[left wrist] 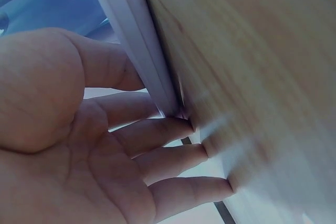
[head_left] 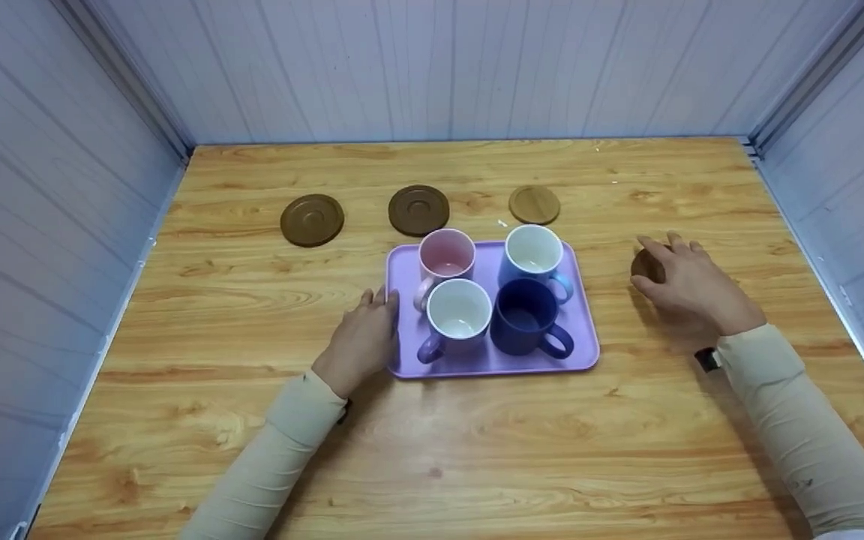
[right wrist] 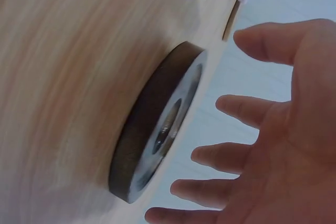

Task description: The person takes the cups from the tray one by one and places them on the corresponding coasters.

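Observation:
My left hand [head_left: 361,341] rests against the left rim of a purple tray [head_left: 409,371]. In the left wrist view its thumb and index finger [left wrist: 126,108] reach over the tray's edge, and the other fingertips touch the table. Standing on the tray are a pink mug [head_left: 447,259], a light blue mug [head_left: 533,251], a purple-handled mug with a white inside [head_left: 460,315] and a dark blue mug [head_left: 526,319]. Over a dark brown round coaster [head_left: 646,266] hovers my right hand [head_left: 691,289]. The right wrist view shows its fingers spread, apart from that coaster [right wrist: 157,124].
Two dark brown coasters, one at the left [head_left: 312,220] and one in the middle [head_left: 418,210], lie behind the tray. A lighter wooden coaster [head_left: 534,205] lies to their right. Pale panels [head_left: 432,71] enclose the wooden table [head_left: 477,457] at the back and sides.

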Demonstrator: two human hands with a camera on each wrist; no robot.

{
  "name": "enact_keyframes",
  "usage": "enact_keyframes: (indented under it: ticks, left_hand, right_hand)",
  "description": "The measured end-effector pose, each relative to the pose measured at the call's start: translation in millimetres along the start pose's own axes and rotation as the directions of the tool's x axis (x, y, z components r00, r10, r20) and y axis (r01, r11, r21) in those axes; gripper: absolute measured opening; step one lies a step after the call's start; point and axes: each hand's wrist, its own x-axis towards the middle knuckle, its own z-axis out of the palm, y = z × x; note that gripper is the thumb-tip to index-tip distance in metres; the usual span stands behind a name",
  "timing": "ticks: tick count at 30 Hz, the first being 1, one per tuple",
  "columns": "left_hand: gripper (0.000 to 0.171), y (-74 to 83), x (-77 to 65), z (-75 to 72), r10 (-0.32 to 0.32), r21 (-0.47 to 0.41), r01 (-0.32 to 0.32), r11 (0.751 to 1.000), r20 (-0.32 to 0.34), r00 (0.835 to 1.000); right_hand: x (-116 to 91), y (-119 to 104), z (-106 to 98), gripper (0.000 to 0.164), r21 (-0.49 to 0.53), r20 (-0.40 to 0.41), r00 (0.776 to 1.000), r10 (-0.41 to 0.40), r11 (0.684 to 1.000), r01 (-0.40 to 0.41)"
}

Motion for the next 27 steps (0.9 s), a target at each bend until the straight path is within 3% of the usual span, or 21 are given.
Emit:
enact_keyframes:
  ticks: [15,27]
  left_hand:
    - [0.049,0.3,1.4,1.3,0.035,0.035,-0.034,0.999,-0.020,0.999]
    - [0.051,-0.7,1.0,1.1,0.001,0.019,-0.001,1.000,0.011,1.000]
  right_hand:
    - [5.0,6.9,2.8,0.083,-0.005,0.087,0.996,0.033,0.999,-0.032]
    - [8.1,6.0,3.3,0.082,-0.007,0.101,0.995,0.026,1.000,-0.026]
